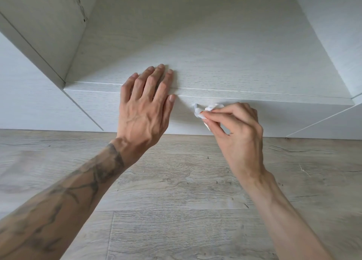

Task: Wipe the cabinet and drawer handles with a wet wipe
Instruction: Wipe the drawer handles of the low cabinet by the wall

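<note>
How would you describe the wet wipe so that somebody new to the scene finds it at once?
Look at the pale wood-grain drawer front above the plank floor. The right hand pinches a small crumpled white wet wipe against the handle there. It is the only soft, wrinkled thing; the left hand lies flat and empty.

A white cabinet (225, 50) with a faint wood grain fills the top half of the frame. Its flat top runs from the middle of the frame up to the back wall. One hand, the left hand (145, 104), lies flat on this top near the front edge, fingers spread. The cabinet stands on a wooden floor (176, 201) of pale grey-brown planks, which fills the whole bottom half. A few tiny dark specks lie on the planks at the right.
</note>
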Available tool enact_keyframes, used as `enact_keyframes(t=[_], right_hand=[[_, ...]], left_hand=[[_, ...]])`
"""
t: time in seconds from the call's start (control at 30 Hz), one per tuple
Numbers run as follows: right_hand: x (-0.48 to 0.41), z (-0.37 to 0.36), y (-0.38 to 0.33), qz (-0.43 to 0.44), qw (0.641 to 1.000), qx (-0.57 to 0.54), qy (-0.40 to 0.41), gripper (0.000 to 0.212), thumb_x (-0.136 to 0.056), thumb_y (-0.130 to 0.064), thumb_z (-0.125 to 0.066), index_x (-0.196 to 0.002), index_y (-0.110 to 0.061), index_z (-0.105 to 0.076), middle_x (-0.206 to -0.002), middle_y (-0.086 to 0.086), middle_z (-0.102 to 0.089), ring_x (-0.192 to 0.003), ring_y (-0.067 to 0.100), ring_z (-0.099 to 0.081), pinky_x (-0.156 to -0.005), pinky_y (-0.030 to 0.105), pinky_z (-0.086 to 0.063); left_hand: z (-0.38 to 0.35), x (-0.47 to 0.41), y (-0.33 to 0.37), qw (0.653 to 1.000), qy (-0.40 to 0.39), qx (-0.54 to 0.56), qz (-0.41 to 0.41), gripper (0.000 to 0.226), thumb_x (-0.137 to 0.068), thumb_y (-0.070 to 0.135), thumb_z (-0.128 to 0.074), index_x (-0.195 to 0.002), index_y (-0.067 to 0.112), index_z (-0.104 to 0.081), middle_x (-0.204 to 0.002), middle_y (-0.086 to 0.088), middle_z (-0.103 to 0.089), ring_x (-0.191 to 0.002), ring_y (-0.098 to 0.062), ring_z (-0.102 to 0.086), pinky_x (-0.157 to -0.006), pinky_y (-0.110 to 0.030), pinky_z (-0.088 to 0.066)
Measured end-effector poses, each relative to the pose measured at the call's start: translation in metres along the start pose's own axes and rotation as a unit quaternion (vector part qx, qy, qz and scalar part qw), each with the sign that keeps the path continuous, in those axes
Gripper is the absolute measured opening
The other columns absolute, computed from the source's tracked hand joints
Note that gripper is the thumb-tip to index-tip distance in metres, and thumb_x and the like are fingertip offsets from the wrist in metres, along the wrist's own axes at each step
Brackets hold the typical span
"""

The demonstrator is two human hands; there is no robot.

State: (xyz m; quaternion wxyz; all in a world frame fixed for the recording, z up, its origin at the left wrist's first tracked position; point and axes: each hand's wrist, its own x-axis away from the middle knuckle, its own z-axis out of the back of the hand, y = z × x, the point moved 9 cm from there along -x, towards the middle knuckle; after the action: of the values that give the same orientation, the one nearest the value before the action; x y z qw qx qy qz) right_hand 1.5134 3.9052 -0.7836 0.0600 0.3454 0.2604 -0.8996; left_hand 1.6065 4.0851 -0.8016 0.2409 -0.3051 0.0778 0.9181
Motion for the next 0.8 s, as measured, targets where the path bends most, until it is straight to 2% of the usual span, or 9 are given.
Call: enact_keyframes(t=[0.17,0.3,0.43,0.8], right_hand=[[0.006,0.004,0.004,-0.034,0.999,0.002,0.015,0.016,-0.089,-0.010,-0.085,-0.105,-0.011,-0.084,-0.096,0.004,-0.074,-0.094,0.022,-0.067,-0.086,0.041,-0.052],[-0.001,-0.015,-0.017,-0.006,1.000,-0.014,0.007,0.013,-0.091,-0.011,-0.083,-0.104,-0.013,-0.084,-0.097,0.001,-0.074,-0.098,0.019,-0.068,-0.088,0.044,-0.052],[0.012,-0.004,-0.011,-0.036,0.998,0.022,0.042,0.014,-0.092,-0.014,-0.083,-0.107,-0.016,-0.083,-0.097,0.003,-0.073,-0.091,0.024,-0.067,-0.086,0.046,-0.052],[0.005,-0.012,-0.025,-0.030,0.998,0.032,0.051,0.008,-0.093,-0.008,-0.081,-0.100,-0.012,-0.084,-0.094,0.002,-0.075,-0.090,0.025,-0.070,-0.086,0.042,-0.052]], left_hand=[[0.000,0.000,0.001,1.000,0.005,0.005,-0.002,0.053,-0.115,0.039,-0.030,-0.158,0.012,-0.045,-0.160,-0.010,-0.048,-0.146,-0.029,-0.043,-0.121,-0.043,-0.022],[0.002,0.000,0.000,1.000,0.013,0.004,-0.003,0.052,-0.115,0.038,-0.033,-0.157,0.012,-0.047,-0.160,-0.010,-0.049,-0.146,-0.030,-0.045,-0.121,-0.043,-0.023],[0.001,0.000,0.000,1.000,0.004,0.006,-0.004,0.052,-0.115,0.038,-0.032,-0.158,0.011,-0.046,-0.160,-0.011,-0.048,-0.146,-0.029,-0.044,-0.121,-0.043,-0.023],[0.001,0.000,0.000,1.000,0.008,0.000,-0.003,0.052,-0.115,0.038,-0.032,-0.158,0.012,-0.046,-0.160,-0.010,-0.048,-0.146,-0.029,-0.045,-0.121,-0.043,-0.023]])
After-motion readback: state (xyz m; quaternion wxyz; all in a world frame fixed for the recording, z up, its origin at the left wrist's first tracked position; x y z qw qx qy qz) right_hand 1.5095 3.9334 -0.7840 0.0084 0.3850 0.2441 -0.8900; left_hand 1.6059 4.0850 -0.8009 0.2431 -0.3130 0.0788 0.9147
